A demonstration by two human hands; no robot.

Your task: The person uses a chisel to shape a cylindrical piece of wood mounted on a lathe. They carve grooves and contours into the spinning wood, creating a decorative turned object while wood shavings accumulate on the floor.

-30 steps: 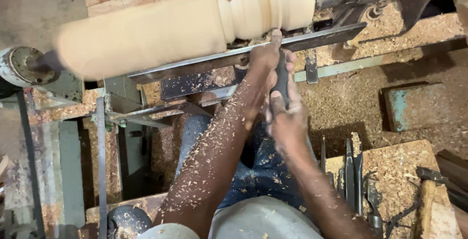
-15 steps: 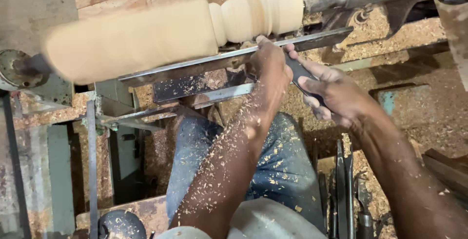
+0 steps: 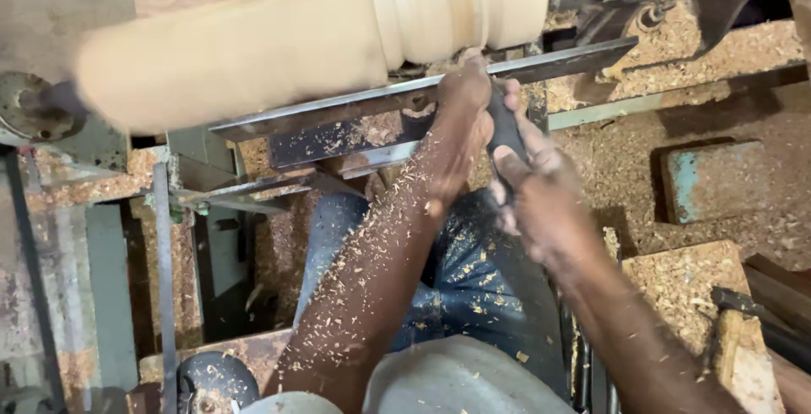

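While the left hand presses down on the steel rest, its fingers are closed over the front of a dark chisel, and the right hand just behind is wrapped round the handle. Directly above the left grip, the pale spindle lies blurred across the lathe, its beaded part nearest the fingers. Below both grips, shavings cover the bench and the left forearm.

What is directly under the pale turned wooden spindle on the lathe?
Under the pale turned wooden spindle runs a long dark metal tool rest. The left hand sits on it, the right hand grips a dark tool handle. The tool's tip is hidden.
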